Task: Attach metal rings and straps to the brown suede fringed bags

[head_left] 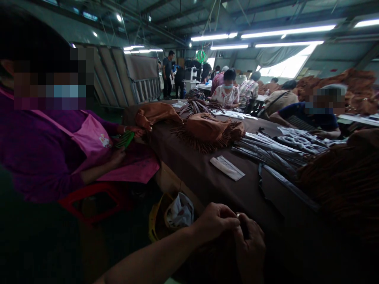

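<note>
Yellow basket (pixel 152 221) holds white bag (pixel 179 212). Left hand (pixel 217 221) and right hand (pixel 251 238): both grips pinching tiny, pale shiny bit (pixel 238 215); shape unclear.

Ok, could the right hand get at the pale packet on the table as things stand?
Probably yes: the packet lies uncovered ahead on the table, though the right hand seems busy close beside the left hand.
</note>
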Demonstrator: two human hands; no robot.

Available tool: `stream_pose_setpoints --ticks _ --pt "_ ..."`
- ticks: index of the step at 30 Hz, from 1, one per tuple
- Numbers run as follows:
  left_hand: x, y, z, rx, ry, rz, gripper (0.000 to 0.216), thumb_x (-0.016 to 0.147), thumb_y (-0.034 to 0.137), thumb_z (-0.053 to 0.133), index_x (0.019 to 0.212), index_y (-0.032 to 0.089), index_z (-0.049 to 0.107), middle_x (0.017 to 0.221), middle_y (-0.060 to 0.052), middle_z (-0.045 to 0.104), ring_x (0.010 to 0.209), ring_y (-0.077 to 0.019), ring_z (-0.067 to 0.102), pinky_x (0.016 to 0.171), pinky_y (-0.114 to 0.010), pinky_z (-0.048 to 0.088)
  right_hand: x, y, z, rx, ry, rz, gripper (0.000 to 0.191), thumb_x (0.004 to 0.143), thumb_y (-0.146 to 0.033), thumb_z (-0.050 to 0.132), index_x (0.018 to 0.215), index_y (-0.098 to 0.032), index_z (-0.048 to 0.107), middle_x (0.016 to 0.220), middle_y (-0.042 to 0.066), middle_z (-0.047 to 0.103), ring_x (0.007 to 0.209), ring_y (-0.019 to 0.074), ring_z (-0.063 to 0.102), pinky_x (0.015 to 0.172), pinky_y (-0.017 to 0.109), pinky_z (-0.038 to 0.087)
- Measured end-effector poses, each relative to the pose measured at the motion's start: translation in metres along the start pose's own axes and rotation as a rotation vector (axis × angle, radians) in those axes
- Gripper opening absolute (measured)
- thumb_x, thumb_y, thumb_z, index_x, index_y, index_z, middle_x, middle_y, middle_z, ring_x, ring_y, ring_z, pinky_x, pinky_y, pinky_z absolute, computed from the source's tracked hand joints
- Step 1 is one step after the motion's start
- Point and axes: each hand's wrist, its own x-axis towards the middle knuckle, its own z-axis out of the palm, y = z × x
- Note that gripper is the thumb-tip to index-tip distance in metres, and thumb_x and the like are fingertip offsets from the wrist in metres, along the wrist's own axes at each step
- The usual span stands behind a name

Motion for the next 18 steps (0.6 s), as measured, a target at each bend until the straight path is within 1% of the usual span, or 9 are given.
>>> stream_pose_setpoints --ticks 3,5,8,11,15,18 --pt "-0.003 -0.001 0.001 0.153 0.063 0.016 0.035 0.070 0.041 0.067 0.086 0.010 0.072 0.073 -0.003 0.067 0.063 -0.0130 0.056 0.058 -0.023 0.039 -0.002 0.003 0.002 -0.089 0.030 -0.123 0.048 0.089 -0.051 0.043 0.100 -0.011 0.065 0.096 0.015 0.069 0.092 0.0285 0.058 0.085 0.041 0.043" --pt "-0.008 0.003 0.002 0.300 0.115 0.054 0.031 0.074 0.041 0.063 0.083 0.013 0.073 0.074 -0.003 0.069 0.065 -0.0139 0.059 0.057 -0.023 0.039 -0.001 0.002 0.002 -0.137 0.048 -0.193 0.047 0.091 -0.049 0.041 0.100 -0.010 0.064 0.094 0.015 0.069 0.089 0.0273 0.059 0.086 0.041 0.043" --pt "-0.015 0.013 0.003 0.552 0.201 0.124 0.029 0.078 0.042 0.059 0.079 0.017 0.073 0.077 -0.002 0.070 0.069 -0.0146 0.062 0.059 -0.023 0.038 0.002 -0.002 0.003 -0.171 0.079 -0.258 0.043 0.093 -0.046 0.040 0.099 -0.010 0.064 0.090 0.014 0.069 0.085 0.0260 0.060 0.085 0.041 0.042" --pt "-0.018 0.020 0.005 0.734 0.268 0.146 0.030 0.080 0.042 0.056 0.076 0.019 0.073 0.075 -0.002 0.070 0.067 -0.0144 0.062 0.058 -0.024 0.036 0.003 -0.006 0.003 -0.182 0.112 -0.301 0.041 0.093 -0.045 0.042 0.098 -0.011 0.064 0.086 0.013 0.070 0.081 0.0253 0.061 0.083 0.041 0.043" --pt "-0.016 0.021 0.007 0.846 0.277 0.130 0.027 0.079 0.038 0.054 0.075 0.019 0.072 0.074 -0.002 0.070 0.066 -0.0146 0.061 0.057 -0.024 0.035 0.004 -0.010 0.002 -0.209 0.135 -0.342 0.041 0.093 -0.045 0.042 0.097 -0.010 0.064 0.082 0.013 0.070 0.078 0.0258 0.062 0.082 0.042 0.042" --pt "-0.015 0.021 0.008 0.860 0.254 0.132 0.026 0.079 0.037 0.054 0.076 0.018 0.072 0.075 -0.003 0.070 0.067 -0.0147 0.061 0.057 -0.024 0.036 0.004 -0.010 -0.001 -0.191 0.118 -0.351 0.045 0.093 -0.049 0.041 0.097 -0.010 0.064 0.084 0.013 0.071 0.078 0.0253 0.063 0.081 0.040 0.044"
